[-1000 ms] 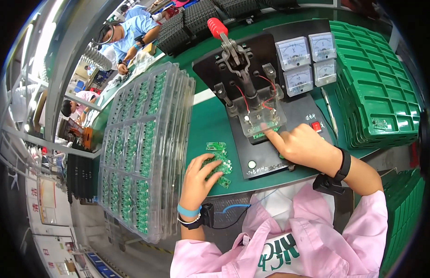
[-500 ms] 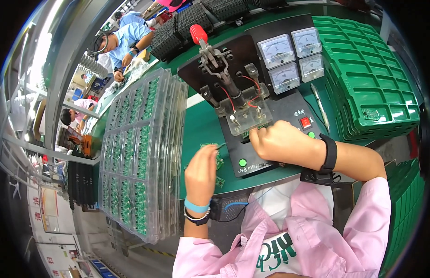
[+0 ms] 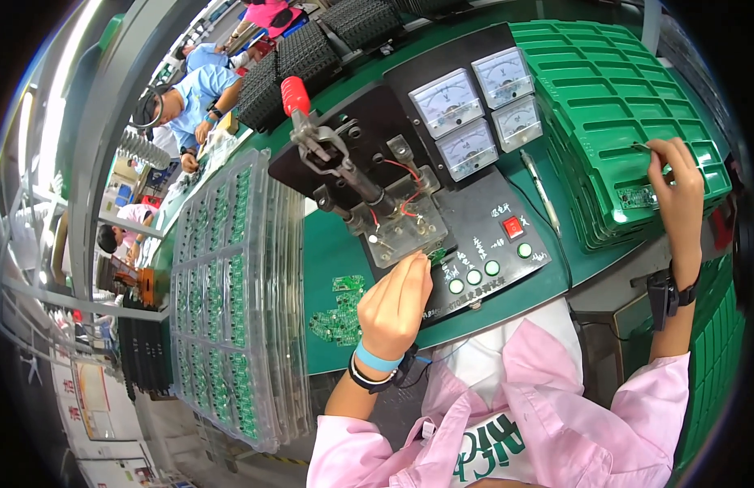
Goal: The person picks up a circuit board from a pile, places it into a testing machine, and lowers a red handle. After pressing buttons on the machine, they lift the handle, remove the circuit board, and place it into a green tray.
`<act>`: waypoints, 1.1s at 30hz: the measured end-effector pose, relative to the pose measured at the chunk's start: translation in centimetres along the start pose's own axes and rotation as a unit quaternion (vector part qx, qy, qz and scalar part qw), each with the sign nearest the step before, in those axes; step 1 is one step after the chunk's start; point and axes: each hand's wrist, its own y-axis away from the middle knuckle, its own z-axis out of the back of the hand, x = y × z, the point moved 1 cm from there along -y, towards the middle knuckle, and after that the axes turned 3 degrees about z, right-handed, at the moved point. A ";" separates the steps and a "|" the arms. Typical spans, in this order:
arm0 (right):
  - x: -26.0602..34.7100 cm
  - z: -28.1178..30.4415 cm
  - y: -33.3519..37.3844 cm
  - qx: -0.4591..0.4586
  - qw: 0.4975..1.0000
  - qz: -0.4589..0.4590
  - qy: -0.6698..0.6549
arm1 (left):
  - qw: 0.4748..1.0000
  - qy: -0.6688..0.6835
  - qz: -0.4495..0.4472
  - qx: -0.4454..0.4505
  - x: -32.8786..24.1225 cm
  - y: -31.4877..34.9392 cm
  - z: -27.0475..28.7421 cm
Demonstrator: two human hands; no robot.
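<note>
My left hand (image 3: 393, 305) is closed in a pinch at the front of the test fixture. Between its fingertips and the clear block (image 3: 409, 236) a small green circuit board (image 3: 436, 256) shows in part. Off to the right, my right hand (image 3: 682, 183) hovers over the green plastic tray (image 3: 617, 122), its fingers pinching a small circuit board (image 3: 640, 147) that shows nearly edge-on. Another circuit board (image 3: 637, 198) lies in the tray just below that hand. The fixture's toggle clamp has a red handle (image 3: 295, 95).
Loose circuit boards (image 3: 338, 315) lie on the green mat left of my left hand. Stacked clear trays (image 3: 222, 285) of boards stand farther left. Analog meters (image 3: 445, 102) rise behind the fixture; a pen (image 3: 539, 189) lies beside it. A co-worker (image 3: 194, 102) sits at the far left.
My right hand has moved from the fixture across to the green tray, carrying a small board. My left hand has come rightward from the loose boards to the fixture front. The view has shifted slightly.
</note>
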 end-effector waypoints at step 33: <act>11.5 -3.0 -2.9 0.030 0.979 0.136 -0.151 | 0.970 0.046 0.072 0.227 0.0 0.7 1.1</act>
